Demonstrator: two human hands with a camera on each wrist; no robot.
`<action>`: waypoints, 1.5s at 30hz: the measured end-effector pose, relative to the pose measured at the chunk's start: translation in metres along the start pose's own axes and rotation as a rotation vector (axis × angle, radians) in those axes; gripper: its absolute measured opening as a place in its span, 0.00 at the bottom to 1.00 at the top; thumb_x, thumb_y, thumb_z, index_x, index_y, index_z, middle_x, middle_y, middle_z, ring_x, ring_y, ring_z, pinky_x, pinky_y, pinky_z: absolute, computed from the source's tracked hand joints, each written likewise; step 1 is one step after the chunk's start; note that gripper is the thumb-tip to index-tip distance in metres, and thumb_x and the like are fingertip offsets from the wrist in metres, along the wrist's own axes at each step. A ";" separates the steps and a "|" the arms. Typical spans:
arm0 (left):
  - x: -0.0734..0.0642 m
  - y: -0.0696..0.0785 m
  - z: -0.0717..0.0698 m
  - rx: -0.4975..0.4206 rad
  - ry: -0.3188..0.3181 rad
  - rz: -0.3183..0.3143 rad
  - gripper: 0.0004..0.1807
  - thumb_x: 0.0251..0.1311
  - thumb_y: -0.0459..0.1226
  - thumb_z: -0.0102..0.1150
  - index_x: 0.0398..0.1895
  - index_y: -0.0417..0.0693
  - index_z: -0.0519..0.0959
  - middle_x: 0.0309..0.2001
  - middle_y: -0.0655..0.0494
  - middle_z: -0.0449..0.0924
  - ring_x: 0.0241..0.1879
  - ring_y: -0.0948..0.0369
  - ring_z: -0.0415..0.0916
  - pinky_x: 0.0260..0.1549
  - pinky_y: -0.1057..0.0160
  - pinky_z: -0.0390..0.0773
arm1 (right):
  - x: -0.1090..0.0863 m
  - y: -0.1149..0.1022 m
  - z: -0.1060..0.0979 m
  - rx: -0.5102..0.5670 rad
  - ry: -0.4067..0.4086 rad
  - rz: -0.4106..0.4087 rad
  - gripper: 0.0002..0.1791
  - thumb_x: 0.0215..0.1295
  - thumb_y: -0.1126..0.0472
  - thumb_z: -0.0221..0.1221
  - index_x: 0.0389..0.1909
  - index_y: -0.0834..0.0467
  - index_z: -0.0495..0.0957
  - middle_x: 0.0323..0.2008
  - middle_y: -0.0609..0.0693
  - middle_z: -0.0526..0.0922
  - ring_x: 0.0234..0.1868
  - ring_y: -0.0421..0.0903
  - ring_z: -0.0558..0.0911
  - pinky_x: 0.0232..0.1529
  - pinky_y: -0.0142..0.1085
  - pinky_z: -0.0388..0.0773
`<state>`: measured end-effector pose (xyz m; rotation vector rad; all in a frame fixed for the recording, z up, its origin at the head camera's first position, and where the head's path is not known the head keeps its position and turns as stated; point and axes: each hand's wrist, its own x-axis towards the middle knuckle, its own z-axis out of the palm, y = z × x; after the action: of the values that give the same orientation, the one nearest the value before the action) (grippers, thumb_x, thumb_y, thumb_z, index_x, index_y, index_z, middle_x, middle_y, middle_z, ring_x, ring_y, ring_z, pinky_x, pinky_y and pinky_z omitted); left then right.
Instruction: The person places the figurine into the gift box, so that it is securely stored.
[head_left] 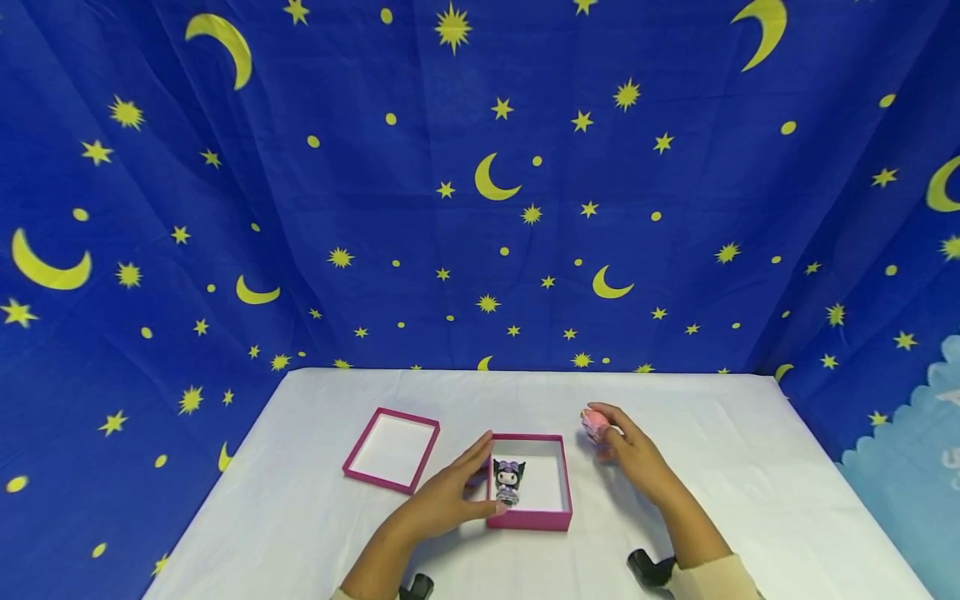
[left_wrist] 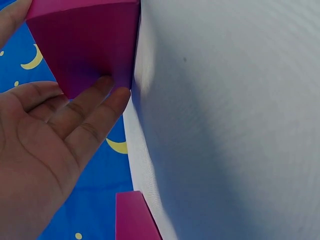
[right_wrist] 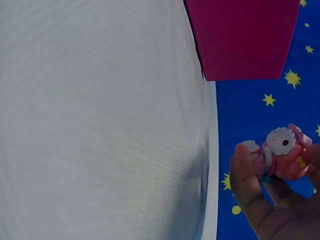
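Observation:
A magenta box with a white inside sits on the white table, its top uncovered. Inside, at its left, stands a small figurine with black pointed ears and a purple outfit. My left hand rests against the box's left side, thumb at the front rim. Its extended fingers touch the magenta wall in the left wrist view. To the right of the box, my right hand pinches a pink and white figurine between thumb and fingers.
The matching magenta-rimmed lid lies on the white table, left of the box, inner side up. A blue cloth with yellow moons and stars hangs behind the table. Black wrist mounts show below the forearms.

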<state>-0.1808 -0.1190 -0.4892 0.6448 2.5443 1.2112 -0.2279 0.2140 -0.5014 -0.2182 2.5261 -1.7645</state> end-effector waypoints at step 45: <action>0.001 -0.001 0.000 -0.003 -0.019 -0.021 0.54 0.58 0.58 0.68 0.82 0.58 0.50 0.83 0.63 0.41 0.81 0.50 0.47 0.77 0.38 0.52 | -0.009 -0.003 0.006 -0.032 0.030 -0.219 0.37 0.63 0.71 0.65 0.73 0.58 0.63 0.58 0.63 0.69 0.46 0.35 0.78 0.45 0.30 0.85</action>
<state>-0.1818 -0.1191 -0.4903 0.6247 2.5269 1.1967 -0.2179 0.2091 -0.5011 -0.4907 2.6422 -1.8113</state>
